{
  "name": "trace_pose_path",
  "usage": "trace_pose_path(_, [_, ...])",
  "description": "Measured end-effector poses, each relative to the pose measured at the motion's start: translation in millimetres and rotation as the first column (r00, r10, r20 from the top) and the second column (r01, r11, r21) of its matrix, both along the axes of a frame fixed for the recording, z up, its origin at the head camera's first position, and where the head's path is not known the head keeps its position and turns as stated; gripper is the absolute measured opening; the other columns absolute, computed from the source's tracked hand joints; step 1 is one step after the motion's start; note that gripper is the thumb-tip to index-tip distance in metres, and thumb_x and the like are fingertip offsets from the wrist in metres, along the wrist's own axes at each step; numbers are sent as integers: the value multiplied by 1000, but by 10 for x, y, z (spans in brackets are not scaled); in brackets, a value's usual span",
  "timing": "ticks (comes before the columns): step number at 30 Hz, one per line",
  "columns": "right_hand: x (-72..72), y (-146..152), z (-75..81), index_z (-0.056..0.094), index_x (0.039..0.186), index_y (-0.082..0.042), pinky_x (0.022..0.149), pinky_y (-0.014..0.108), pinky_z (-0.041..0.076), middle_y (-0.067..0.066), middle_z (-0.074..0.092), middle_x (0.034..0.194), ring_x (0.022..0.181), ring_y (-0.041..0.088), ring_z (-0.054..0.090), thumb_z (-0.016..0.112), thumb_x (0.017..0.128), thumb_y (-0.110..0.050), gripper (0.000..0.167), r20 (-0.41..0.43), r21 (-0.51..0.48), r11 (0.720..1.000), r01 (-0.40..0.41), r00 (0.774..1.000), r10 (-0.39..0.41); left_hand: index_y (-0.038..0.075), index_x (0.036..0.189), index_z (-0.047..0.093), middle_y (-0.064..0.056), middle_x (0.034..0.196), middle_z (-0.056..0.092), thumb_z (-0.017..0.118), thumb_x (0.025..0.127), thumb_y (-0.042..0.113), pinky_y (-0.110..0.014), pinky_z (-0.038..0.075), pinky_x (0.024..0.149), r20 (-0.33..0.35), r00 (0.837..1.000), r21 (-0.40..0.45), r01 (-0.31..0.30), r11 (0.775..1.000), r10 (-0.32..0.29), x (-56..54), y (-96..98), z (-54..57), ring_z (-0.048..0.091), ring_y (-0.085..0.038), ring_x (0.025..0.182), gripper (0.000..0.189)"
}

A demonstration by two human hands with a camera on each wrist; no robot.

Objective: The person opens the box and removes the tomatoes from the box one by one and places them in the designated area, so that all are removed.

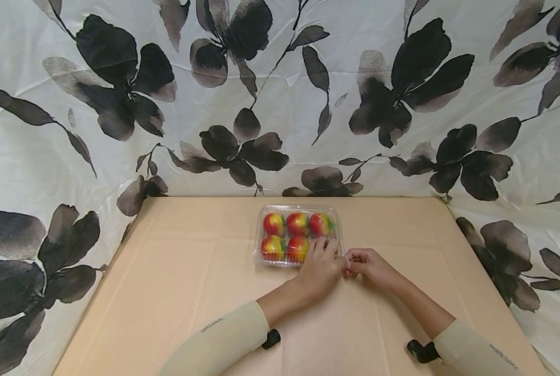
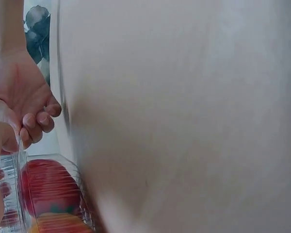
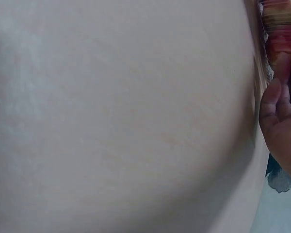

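A clear plastic clamshell box [image 1: 278, 263] sits on the table, holding several red-and-yellow fruits [image 1: 273, 224] with green leaves. My left hand [image 1: 321, 266] lies over its front right corner, fingers bent on the lid and covering part of the contents. In the left wrist view, the left thumb [image 2: 5, 138] is right at the box's clear rim [image 2: 22, 165]. From the other side, my right hand [image 1: 371, 266] pinches at that same corner with thumb and forefinger, fingertips close to the left thumb. The right wrist view catches the right hand's curled fingers [image 3: 271, 99] beside the box.
The table [image 1: 190, 271] has a tan covering and ends just behind the box. Beyond it hangs a white cloth [image 1: 308, 156] with dark flowers. Small black wrist devices [image 1: 421, 352] stick out from beneath both sleeves [image 1: 228, 334].
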State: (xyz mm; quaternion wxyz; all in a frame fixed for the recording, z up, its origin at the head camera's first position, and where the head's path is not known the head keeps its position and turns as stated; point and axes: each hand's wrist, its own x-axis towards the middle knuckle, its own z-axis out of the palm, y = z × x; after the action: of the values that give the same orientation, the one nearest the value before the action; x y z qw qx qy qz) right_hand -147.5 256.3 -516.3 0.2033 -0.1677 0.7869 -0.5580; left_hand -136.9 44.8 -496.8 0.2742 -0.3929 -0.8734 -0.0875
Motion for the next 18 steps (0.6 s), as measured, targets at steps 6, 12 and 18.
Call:
trace_pose_path(6, [13,-44,17,60,89,8,67,27,54,25,67,82,76,22,62,59,98,-2,14,-20,14,999,38,999,-38,21,83,78,-5,102,60,69,95,15,-36,51,84,4,1000,-6,0,1000,0,-13,-14,4,56,-25,102,16])
trace_pose_path(12, [35,-58,-7,60,89,9,68,27,54,28,66,84,77,23,63,57,99,0,13,-34,-5,999,41,999,-41,18,83,79,-3,97,58,70,94,12,-36,52,85,8,1000,8,8,1000,-8,-10,-40,23,58,-25,102,16])
trace_pose_path(18, [36,-53,-29,59,91,9,70,27,53,28,66,86,80,24,64,56,102,-3,17,-30,-11,999,30,999,-30,16,83,80,-1,97,56,71,93,11,-35,51,88,33,999,3,28,1000,-28,-4,-83,55,56,-24,103,15])
